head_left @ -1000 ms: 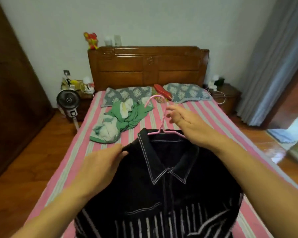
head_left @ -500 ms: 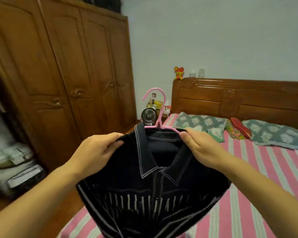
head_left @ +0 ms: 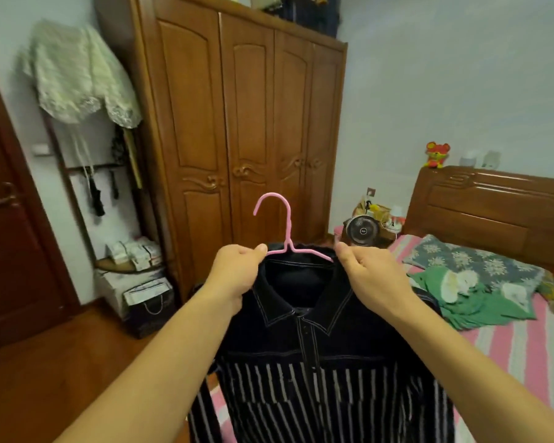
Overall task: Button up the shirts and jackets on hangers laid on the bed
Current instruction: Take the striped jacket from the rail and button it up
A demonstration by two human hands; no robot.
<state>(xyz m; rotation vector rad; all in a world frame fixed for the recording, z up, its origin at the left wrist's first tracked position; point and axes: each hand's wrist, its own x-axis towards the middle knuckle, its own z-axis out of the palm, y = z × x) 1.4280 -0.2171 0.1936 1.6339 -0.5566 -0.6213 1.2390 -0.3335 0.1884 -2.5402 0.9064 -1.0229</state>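
I hold a dark jacket (head_left: 317, 356) with white stitching and a striped lower half up in the air, hung on a pink hanger (head_left: 285, 231). My left hand (head_left: 237, 276) grips the jacket's left shoulder at the hanger arm. My right hand (head_left: 368, 276) grips the right shoulder in the same way. The front placket looks closed from the collar down. The bed (head_left: 509, 346) with its pink striped sheet lies to the right, below and behind the jacket.
A tall wooden wardrobe (head_left: 237, 139) stands straight ahead, with a door (head_left: 10, 225) on the left and boxes and bags (head_left: 141, 282) on the floor between. A green garment (head_left: 474, 302), pillows (head_left: 467, 263) and a headboard (head_left: 493, 212) are right. A small fan (head_left: 362, 231) sits by the bed.
The jacket has been lifted off the bed and carried leftward toward the wardrobe. Both hands shifted from the collar area to the shoulders at the hanger.
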